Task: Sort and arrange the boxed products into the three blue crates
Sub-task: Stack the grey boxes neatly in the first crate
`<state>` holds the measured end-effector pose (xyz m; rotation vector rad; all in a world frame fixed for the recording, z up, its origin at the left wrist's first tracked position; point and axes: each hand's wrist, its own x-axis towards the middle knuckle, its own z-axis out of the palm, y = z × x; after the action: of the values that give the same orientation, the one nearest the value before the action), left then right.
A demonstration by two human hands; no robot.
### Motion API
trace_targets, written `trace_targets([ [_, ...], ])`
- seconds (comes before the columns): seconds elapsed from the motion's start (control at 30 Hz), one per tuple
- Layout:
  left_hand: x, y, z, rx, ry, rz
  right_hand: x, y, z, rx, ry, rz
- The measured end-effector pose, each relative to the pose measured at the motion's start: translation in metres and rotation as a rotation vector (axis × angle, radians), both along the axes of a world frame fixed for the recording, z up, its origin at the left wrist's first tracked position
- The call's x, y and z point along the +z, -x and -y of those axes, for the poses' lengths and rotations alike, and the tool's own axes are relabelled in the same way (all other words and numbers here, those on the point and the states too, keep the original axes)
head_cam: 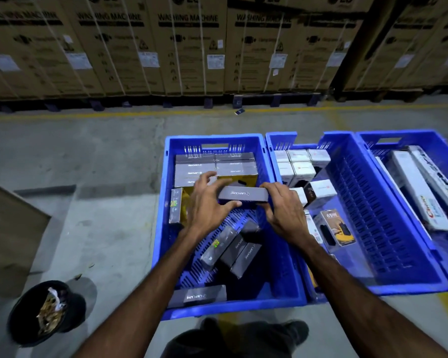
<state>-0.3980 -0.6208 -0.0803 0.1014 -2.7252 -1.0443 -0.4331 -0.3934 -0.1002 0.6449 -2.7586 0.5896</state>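
Observation:
Three blue crates stand side by side on the floor. Over the left crate [163, 228] both hands hold one grey Lapcare box [243, 194]. My left hand [207, 205] grips its left end with the thumb underneath, and my right hand [282, 210] grips its right end. Behind it, grey boxes [215, 166] are packed in neat rows against the far wall. Several loose grey boxes [230, 250] lie on the crate floor below my wrists. The middle crate [373, 286] holds white boxes [299, 164] and a 65W charger box [335, 228]. The right crate [365, 147] holds long white boxes [414, 187].
Tall brown washing-machine cartons [186, 47] line the far side behind a yellow floor line. A black bin with scraps [47, 311] sits at the lower left, beside a brown carton [8, 236]. My shoes [243, 334] stand just before the left crate.

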Motion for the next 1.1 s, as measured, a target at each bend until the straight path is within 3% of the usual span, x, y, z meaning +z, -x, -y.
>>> trace_targets([
  [0.1,0.006,0.01,-0.009,-0.189,0.191,-0.048,-0.002,0.0,0.0,-0.018,0.033,0.017],
  [0.17,0.006,0.02,-0.01,-0.237,0.173,-0.061,-0.003,0.0,-0.001,-0.072,0.104,0.022],
  [0.27,0.002,0.036,-0.006,-0.249,0.155,-0.028,-0.004,-0.002,-0.001,-0.145,0.152,0.019],
  [0.43,-0.013,0.06,-0.006,-0.278,0.285,0.008,-0.001,-0.002,0.0,-0.204,0.095,0.068],
  [1.1,-0.058,0.099,-0.021,-0.23,0.706,0.088,-0.004,-0.001,0.003,-0.238,0.07,0.051],
])
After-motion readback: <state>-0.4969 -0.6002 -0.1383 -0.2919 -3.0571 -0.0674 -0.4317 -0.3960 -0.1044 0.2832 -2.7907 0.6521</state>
